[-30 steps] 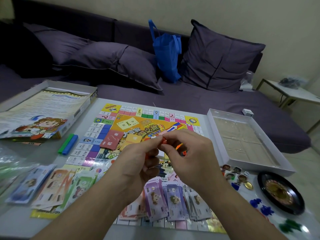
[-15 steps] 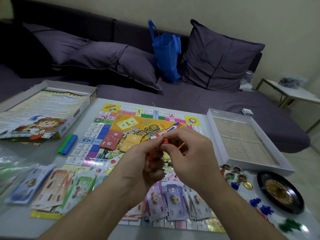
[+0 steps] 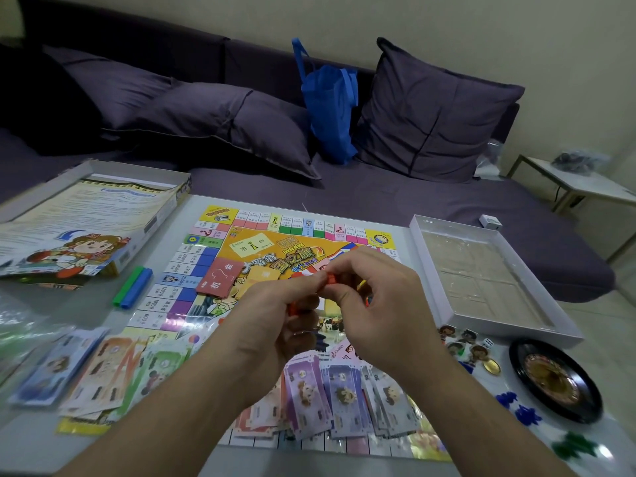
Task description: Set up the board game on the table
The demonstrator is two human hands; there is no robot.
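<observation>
Both hands meet over the middle of the board. Left hand has its fingers curled round small orange pieces, and right hand pinches another orange piece between thumb and finger, right at the left fingertips. How many pieces there are, I cannot tell.

That board lies flat on the pale table, with a red card and a yellow card lying on it just past the hands. Purple paper money is fanned out on the near edge of the board, under the wrists. More money, blue, orange and green, lies off the board to the left. A green stick and a blue stick lie side by side near the board's left edge, and beyond them sits the box lid with a rule sheet in it.

To the right is the white box tray. Near its front corner lie small round face tokens, a die, a gold coin and a black wheel. Behind the table stands a dark sofa with cushions and a blue bag
</observation>
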